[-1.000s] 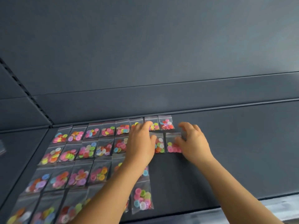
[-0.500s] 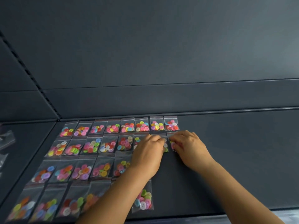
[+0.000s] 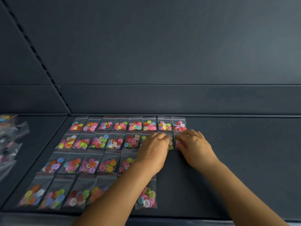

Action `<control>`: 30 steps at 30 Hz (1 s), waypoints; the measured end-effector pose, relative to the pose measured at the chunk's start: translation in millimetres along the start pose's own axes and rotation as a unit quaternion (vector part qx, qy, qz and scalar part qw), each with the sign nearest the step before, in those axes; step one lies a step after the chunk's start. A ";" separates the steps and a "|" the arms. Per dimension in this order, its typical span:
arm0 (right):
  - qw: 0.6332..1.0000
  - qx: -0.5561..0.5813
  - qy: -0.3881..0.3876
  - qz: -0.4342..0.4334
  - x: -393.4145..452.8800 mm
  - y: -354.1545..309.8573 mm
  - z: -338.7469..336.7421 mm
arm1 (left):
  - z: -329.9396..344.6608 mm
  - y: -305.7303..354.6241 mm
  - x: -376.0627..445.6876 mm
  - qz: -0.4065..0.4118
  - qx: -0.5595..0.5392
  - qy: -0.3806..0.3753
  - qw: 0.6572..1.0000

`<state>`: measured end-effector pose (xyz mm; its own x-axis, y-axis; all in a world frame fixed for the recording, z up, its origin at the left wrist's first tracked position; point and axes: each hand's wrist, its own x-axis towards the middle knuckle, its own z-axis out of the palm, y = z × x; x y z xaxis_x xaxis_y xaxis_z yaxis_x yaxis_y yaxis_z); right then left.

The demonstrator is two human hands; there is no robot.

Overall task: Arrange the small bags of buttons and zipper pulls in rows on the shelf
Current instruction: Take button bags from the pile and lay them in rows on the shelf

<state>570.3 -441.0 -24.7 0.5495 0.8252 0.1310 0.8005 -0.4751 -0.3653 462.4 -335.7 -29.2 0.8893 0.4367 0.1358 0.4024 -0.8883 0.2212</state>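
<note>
Small clear bags of coloured buttons lie in rows on a dark shelf (image 3: 244,160). The back row (image 3: 135,125) is the longest, and the second row (image 3: 99,141) runs under my hands. Two shorter rows lie nearer, the third row (image 3: 91,165) and the front row (image 3: 55,198). One bag (image 3: 146,198) lies apart by my left forearm. My left hand (image 3: 153,150) curls its fingers onto a bag (image 3: 170,144) near the second row's right end. My right hand (image 3: 195,147) pinches the last bag (image 3: 177,142) beside it. Both bags are mostly hidden.
A loose heap of clear bags (image 3: 11,137) lies on the neighbouring shelf section at the left. A slotted upright (image 3: 40,62) and the dark back wall (image 3: 162,46) close off the rear. The shelf's front edge (image 3: 179,217) runs just below my forearms.
Both hands came together at the right end of the second row and drew slightly toward me. The back row's last bags, partly covered before, now show fully.
</note>
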 end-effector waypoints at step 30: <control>0.982 0.007 -0.073 -0.176 -46.8 -348.4 95.7 | -131.4 -248.0 -270.2 -0.179 0.028 0.103 0.978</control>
<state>242.8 -284.8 8.2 0.1979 0.9729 0.1194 0.9309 -0.1484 -0.3338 93.8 -214.7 6.2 0.6285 0.7359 0.2519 0.6967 -0.6766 0.2383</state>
